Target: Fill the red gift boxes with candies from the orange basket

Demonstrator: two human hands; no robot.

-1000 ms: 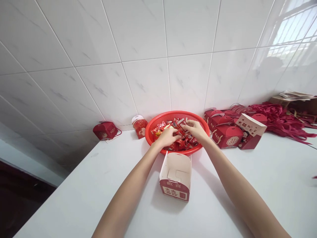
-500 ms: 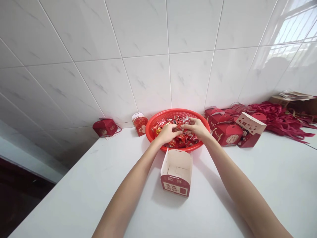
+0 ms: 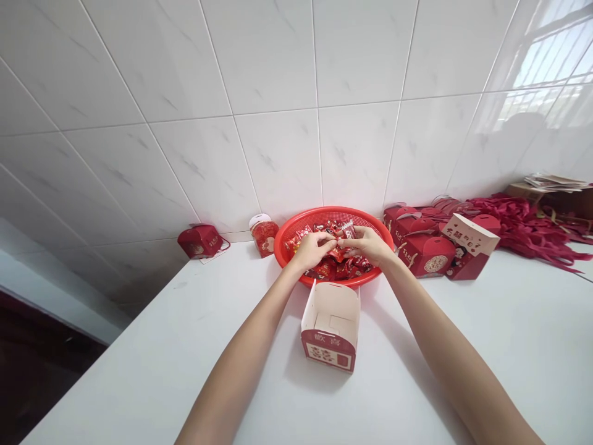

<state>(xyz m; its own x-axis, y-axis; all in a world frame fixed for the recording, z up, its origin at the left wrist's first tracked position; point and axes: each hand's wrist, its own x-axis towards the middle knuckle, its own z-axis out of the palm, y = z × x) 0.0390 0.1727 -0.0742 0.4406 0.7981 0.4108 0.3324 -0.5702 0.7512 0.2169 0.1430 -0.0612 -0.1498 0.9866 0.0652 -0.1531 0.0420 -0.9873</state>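
Note:
A red plastic basket with perforated sides holds many wrapped candies, mostly red. Over its middle, my left hand has its thumb and fingers pinched together, and what they hold is hidden. My right hand is closed with its fingertips almost meeting the left ones. A dark red and white wrapped candy shows at its fingers. Just in front of the basket an open-topped cardboard box stands upright, cream inside and dark red with white lettering on its front. Its visible floor is bare.
Several dark red gift boxes crowd the right of the basket, beside a heap of dark red ribbons. On the left stand a small red box and a red and white box. A tiled wall backs the white table.
My fingertips have drawn closer together over the candies, and the dark red and white candy by my right fingers shows more plainly. The open box has stayed in place.

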